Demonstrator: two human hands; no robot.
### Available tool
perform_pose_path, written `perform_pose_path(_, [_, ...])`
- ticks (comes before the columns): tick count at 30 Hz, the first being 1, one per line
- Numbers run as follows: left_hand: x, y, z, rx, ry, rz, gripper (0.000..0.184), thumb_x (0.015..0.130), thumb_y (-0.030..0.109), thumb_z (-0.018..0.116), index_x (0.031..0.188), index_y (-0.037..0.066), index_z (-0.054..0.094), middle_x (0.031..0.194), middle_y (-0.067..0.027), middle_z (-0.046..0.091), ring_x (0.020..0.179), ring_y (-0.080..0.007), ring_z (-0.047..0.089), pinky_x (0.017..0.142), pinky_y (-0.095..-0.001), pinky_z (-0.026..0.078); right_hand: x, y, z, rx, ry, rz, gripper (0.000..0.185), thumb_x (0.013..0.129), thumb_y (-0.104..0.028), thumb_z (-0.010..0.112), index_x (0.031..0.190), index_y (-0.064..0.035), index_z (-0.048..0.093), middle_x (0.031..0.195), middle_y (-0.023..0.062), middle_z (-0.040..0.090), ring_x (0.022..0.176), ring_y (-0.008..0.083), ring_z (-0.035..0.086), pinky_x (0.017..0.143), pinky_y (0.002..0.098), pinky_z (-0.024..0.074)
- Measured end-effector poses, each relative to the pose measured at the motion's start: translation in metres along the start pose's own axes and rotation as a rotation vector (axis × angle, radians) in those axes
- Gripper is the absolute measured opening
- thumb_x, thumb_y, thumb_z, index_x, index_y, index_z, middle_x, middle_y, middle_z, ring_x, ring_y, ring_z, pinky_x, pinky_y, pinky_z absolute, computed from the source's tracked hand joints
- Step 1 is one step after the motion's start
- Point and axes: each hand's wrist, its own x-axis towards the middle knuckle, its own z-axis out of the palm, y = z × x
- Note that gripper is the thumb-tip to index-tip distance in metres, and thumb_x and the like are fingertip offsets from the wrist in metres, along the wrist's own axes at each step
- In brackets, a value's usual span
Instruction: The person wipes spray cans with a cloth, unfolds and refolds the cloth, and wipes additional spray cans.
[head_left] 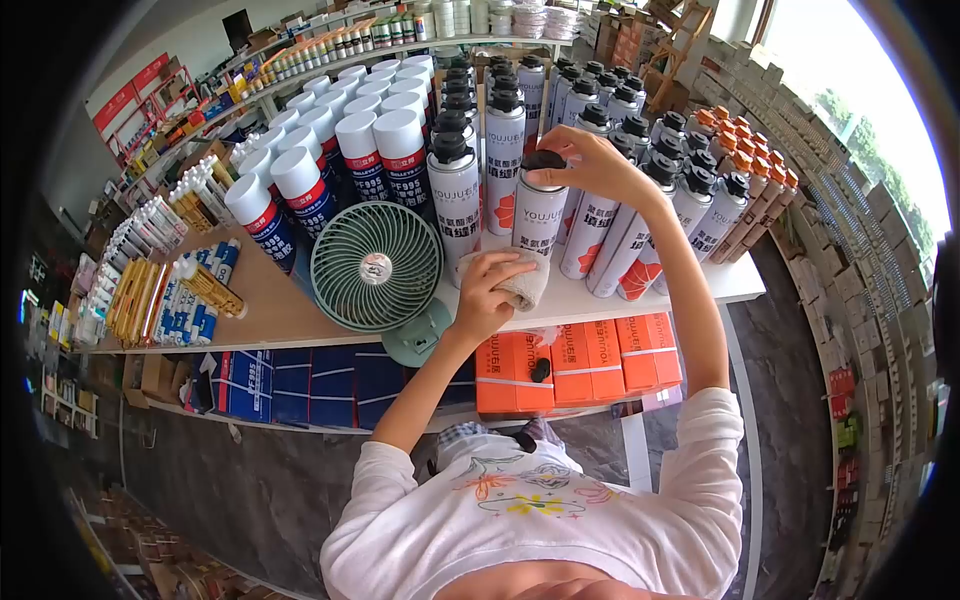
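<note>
My left hand [490, 292] is closed on a greyish cloth [530, 283], pressed against the lower part of a white can [538, 212] with YOUJU lettering. My right hand [590, 165] grips that can's black cap [544, 160] from above. The can stands upright at the shelf's front edge. Similar black-capped cans stand behind it and to both sides, one [455, 200] just left of my left hand. Left of that is a round green fan [376, 267].
White-capped blue cans [300, 190] stand behind the fan. Tubes [140, 300] lie at the shelf's left end; orange-tipped tubes [760, 200] stand at the right. Orange boxes [588, 360] and dark blue boxes [290, 388] sit on the shelf below the wooden shelf [260, 318].
</note>
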Motion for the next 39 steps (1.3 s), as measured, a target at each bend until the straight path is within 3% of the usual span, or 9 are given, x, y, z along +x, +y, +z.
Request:
perform_pose_path(3, [0.008,0.007,-0.006,-0.012,0.043,-0.007,0.013,0.052,-0.006,0.069,0.05,0.003,0.059,0.113,-0.0023,0.072,0.109,-0.0282,0.06,0.091,-0.0401,0.048,0.001,0.016,-0.01,0.082,-0.097,-0.212,0.064,0.08,-0.048,0.078,0.128,-0.009,0.063,0.122,0.014,0.067,0.109,0.0258,0.065,0.096,0.0379,0.0502])
perform_pose_path(4, [0.012,0.008,-0.007,-0.013,0.043,-0.007,0.013,0.052,-0.006,0.069,0.05,0.003,0.059,0.113,-0.0023,0.072,0.109,-0.0282,0.06,0.091,-0.0401,0.048,0.006,0.022,-0.011,0.175,-0.195,-0.218,0.059,0.082,-0.035,0.079,0.134,-0.013,0.06,0.127,0.0105,0.066,0.112,0.0226,0.064,0.097,0.0359,0.0506])
perform_pose_path(5, [0.018,0.009,-0.008,0.006,0.074,0.015,0.014,0.051,-0.006,0.069,0.05,0.002,0.058,0.113,-0.0033,0.072,0.109,-0.029,0.06,0.091,-0.0401,0.049,0.006,0.026,-0.01,0.175,-0.195,-0.216,0.059,0.082,-0.035,0.079,0.134,-0.013,0.06,0.127,0.0105,0.066,0.112,0.0226,0.064,0.097,0.0359,0.0506])
perform_pose_path(7, [0.033,0.013,-0.009,0.021,0.105,0.036,0.015,0.051,-0.006,0.07,0.051,0.001,0.056,0.112,-0.0042,0.072,0.109,-0.0297,0.06,0.09,-0.0401,0.049,0.003,0.022,-0.009,0.319,-0.234,-0.071,0.051,0.084,-0.015,0.077,0.133,-0.011,0.061,0.122,0.0073,0.068,0.114,0.0178,0.063,0.101,0.0351,0.0507])
perform_pose_path(10, [0.062,0.013,-0.011,0.068,0.227,0.08,0.018,0.049,-0.008,0.07,0.051,0.0,0.054,0.11,-0.0061,0.072,0.107,-0.0314,0.062,0.091,-0.0415,0.051,-0.002,0.013,-0.009,0.229,-0.177,-0.049,0.05,0.082,-0.011,0.078,0.13,-0.0094,0.063,0.118,0.0073,0.07,0.108,0.0149,0.065,0.095,0.0315,0.054])
perform_pose_path(17, [0.063,0.003,0.001,0.077,0.186,0.181,0.018,0.048,-0.003,0.073,0.049,0.002,0.055,0.117,0.0022,0.069,0.112,-0.0263,0.057,0.089,-0.0398,0.05,-0.003,0.01,-0.003,0.136,-0.076,-0.039,0.05,0.08,-0.014,0.08,0.128,-0.0085,0.065,0.106,0.0084,0.074,0.099,0.0163,0.069,0.089,0.0324,0.0569])
perform_pose_path(23, [-0.008,-0.012,0.018,0.106,-0.009,0.082,0.016,0.048,0.0,0.072,0.052,0.003,0.057,0.114,-0.0023,0.071,0.106,-0.0256,0.06,0.09,-0.0394,0.049,-0.009,-0.003,0.001,0.05,0.059,0.126,0.052,0.074,-0.026,0.086,0.12,-0.0076,0.07,0.096,0.0108,0.075,0.093,0.0195,0.073,0.083,0.0329,0.0569])
perform_pose_path(34, [0.068,0.009,-0.006,0.149,0.242,0.198,0.019,0.049,0.001,0.071,0.05,0.002,0.052,0.118,0.0002,0.069,0.112,-0.0268,0.058,0.092,-0.043,0.047,-0.018,-0.035,0.014,-0.185,0.233,0.11,0.052,0.071,-0.044,0.082,0.108,-0.0086,0.075,0.086,0.0157,0.072,0.076,0.0262,0.071,0.07,0.0348,0.0555])
perform_pose_path(39, [-0.012,-0.008,0.013,0.158,-0.033,0.156,0.019,0.05,0.007,0.074,0.049,0.005,0.055,0.123,0.0018,0.067,0.116,-0.0223,0.057,0.095,-0.0429,0.044,-0.016,-0.028,0.029,-0.263,0.347,0.048,0.048,0.073,-0.045,0.08,0.105,-0.0095,0.076,0.083,0.0138,0.071,0.075,0.0263,0.07,0.068,0.0362,0.0539])
